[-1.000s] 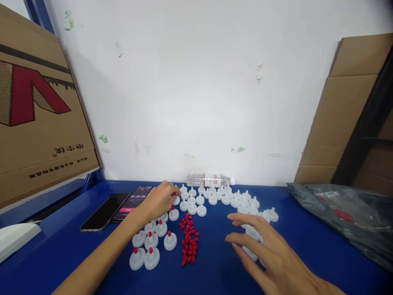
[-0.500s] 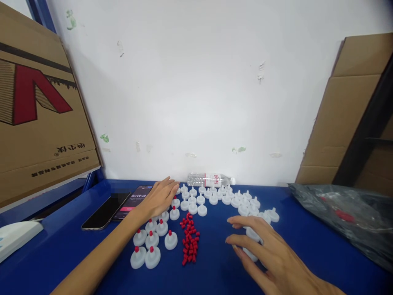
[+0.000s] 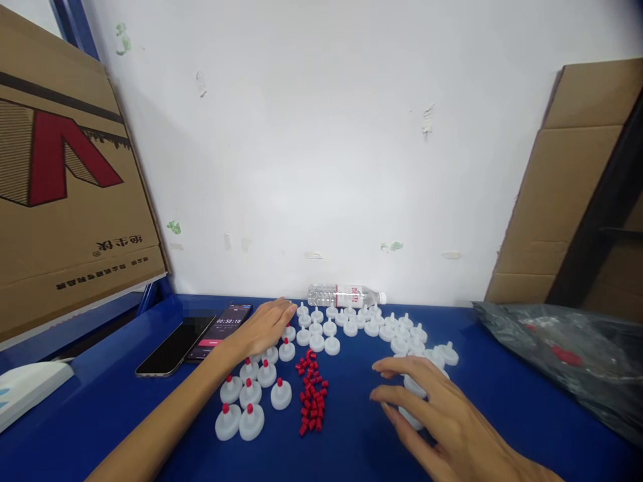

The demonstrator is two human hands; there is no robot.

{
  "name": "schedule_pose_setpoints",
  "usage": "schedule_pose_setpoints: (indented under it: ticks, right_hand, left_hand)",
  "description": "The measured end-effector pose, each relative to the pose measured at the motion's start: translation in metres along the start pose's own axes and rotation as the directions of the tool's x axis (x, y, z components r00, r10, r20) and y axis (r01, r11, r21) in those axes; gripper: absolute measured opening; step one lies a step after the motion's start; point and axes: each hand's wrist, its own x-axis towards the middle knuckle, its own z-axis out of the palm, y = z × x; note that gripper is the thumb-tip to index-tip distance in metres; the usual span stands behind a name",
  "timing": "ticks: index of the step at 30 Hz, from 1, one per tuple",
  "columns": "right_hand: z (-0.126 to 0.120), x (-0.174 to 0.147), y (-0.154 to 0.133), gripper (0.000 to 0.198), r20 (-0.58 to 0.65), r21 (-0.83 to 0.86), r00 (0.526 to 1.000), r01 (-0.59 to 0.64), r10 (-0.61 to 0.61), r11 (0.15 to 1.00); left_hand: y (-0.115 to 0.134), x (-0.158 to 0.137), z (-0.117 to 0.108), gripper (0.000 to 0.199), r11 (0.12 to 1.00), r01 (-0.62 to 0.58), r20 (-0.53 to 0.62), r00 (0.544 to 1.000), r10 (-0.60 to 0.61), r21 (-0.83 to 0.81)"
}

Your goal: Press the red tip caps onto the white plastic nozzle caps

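My left hand reaches to the back left, its fingers stretched forward over the back of a group of white nozzle caps with red tips. It hides some of them, and nothing shows in its grasp. To the right, my right hand hovers with fingers apart and curved, holding nothing visible, partly covering white nozzle caps. Several more white caps without red tips stand in a band across the back. Between my hands lies a loose strip of small red tip caps.
A clear plastic bottle lies against the wall. Two phones, one dark and one with a running timer, rest at the left. A white device and a printed carton are farther left; a grey plastic bag lies right.
My left hand has settled slightly lower, its fingers closer together. The right hand stays nearly in place. The whole view has shifted a little, and the timer has advanced one second.
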Motion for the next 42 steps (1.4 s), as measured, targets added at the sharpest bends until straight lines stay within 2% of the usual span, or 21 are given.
schedule_pose_setpoints:
  ticks: [3,6,8,11,14,18,20,23,26,28,30,35,42]
  right_hand:
    - [0.000,0.000,0.000,0.025,-0.018,0.006,1.000,-0.012,0.012,1.000]
    - [0.000,0.001,0.001,0.026,-0.038,-0.005,0.999,-0.021,0.021,1.000]
    - [0.000,0.000,0.002,0.028,-0.042,-0.023,0.999,-0.021,0.020,1.000]
    - [0.002,-0.002,0.004,0.032,-0.025,-0.059,0.999,-0.025,0.024,0.998]
    - [0.004,-0.005,0.006,0.041,0.010,-0.111,1.000,-0.017,0.018,0.994]
    - [0.004,-0.002,0.004,0.050,0.082,-0.126,0.996,0.045,-0.035,0.991]
    - [0.003,0.001,0.001,0.048,0.109,-0.106,0.993,0.065,-0.054,0.992]
    - [-0.001,0.005,-0.003,0.045,0.125,-0.063,0.991,0.060,-0.052,0.996]
    - [-0.003,0.006,-0.005,0.041,0.115,-0.027,0.993,0.023,-0.020,0.999]
    - [-0.003,0.006,-0.005,0.031,0.098,-0.009,0.995,-0.016,0.017,1.000]
    - [-0.001,0.005,-0.003,0.022,0.081,0.016,0.996,-0.038,0.037,0.999]
    - [0.004,0.002,0.001,0.020,0.069,0.053,0.997,-0.049,0.045,0.997]
    - [0.005,-0.002,0.001,0.021,0.095,0.075,0.994,-0.063,0.055,0.995]
  left_hand:
    - [0.004,0.001,-0.008,0.051,1.000,-0.014,-0.073,0.997,0.013,-0.013]
    - [0.015,0.001,-0.017,0.041,0.995,-0.042,-0.225,0.974,0.022,-0.086]
    - [0.029,0.000,-0.019,0.030,0.982,-0.109,-0.320,0.946,0.054,-0.157]
    - [0.055,-0.006,-0.014,0.016,0.937,-0.266,-0.377,0.911,0.167,-0.227]
    - [0.083,-0.015,0.000,0.014,0.871,-0.394,-0.313,0.900,0.302,-0.292]
    - [0.109,-0.028,0.018,0.014,0.825,-0.480,-0.248,0.874,0.418,-0.299]
    - [0.115,-0.031,0.022,0.012,0.817,-0.491,-0.254,0.868,0.427,-0.302]
    - [0.119,-0.034,0.025,0.007,0.807,-0.462,-0.290,0.881,0.373,-0.367]
    - [0.118,-0.033,0.024,0.005,0.814,-0.397,-0.266,0.914,0.307,-0.425]
    - [0.113,-0.031,0.021,0.009,0.836,-0.329,-0.193,0.943,0.270,-0.440]
    - [0.105,-0.027,0.016,0.010,0.877,-0.283,-0.107,0.959,0.263,-0.389]
    - [0.080,-0.021,0.001,0.012,0.947,-0.299,0.113,0.943,0.312,-0.113]
    - [0.077,-0.021,-0.006,0.005,0.971,-0.212,0.241,0.942,0.234,-0.112]
